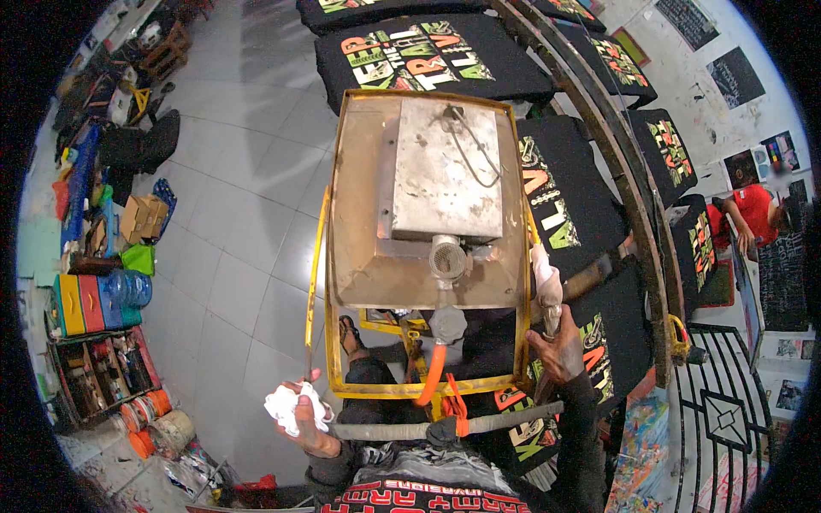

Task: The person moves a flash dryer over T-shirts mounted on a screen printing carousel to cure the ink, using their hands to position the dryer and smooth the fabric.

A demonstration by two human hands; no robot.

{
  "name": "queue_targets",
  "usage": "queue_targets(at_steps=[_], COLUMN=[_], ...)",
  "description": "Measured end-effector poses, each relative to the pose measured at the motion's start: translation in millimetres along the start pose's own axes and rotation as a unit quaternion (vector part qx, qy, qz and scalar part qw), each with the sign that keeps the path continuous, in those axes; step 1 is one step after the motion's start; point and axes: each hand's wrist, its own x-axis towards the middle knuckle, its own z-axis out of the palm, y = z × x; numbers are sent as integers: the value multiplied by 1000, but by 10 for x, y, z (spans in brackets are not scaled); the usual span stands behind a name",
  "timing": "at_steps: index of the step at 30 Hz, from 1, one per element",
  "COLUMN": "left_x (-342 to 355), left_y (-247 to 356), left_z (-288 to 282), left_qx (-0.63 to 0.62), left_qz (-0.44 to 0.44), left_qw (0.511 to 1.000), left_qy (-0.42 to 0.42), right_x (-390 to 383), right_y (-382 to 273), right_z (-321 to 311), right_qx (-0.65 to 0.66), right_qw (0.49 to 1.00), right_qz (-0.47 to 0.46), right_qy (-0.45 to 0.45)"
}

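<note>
A wide metal heater hood (359,197) with a grey metal box (449,171) on top stands before me in a yellow frame (428,389). My left hand (315,434) is closed round a bunched white cloth (295,409), close to the lower end of a thin yellow side bar (316,282). On the other side my right hand (560,350) grips a pale cloth-wrapped handle (546,282) along the frame's right edge. An orange hose (433,374) runs down from the hood's middle. A grey wrapped bar (496,421) crosses close to my body.
Black printed T-shirts (428,56) lie in rows ahead and to the right, beside a long metal rail (633,171). Someone in a red top (753,214) is at the far right. Coloured drawers (85,303), water bottles and tubs line the left. A black metal grille (725,415) stands at right.
</note>
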Motion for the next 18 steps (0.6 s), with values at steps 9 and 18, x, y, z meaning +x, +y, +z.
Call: queue_targets(at_steps=[9,18], left_x=[1106,2297], left_y=[165,385], left_z=[148,667], left_qx=[4,34], left_qz=[26,67], left_qw=[998,988], left_qy=[-63,-131], right_x=[530,1242], right_y=[-578,-1450], right_z=[369,518], right_qx=[164,80], right_qw=[986,996], right_qz=[-16,17], right_qy=[-27,29])
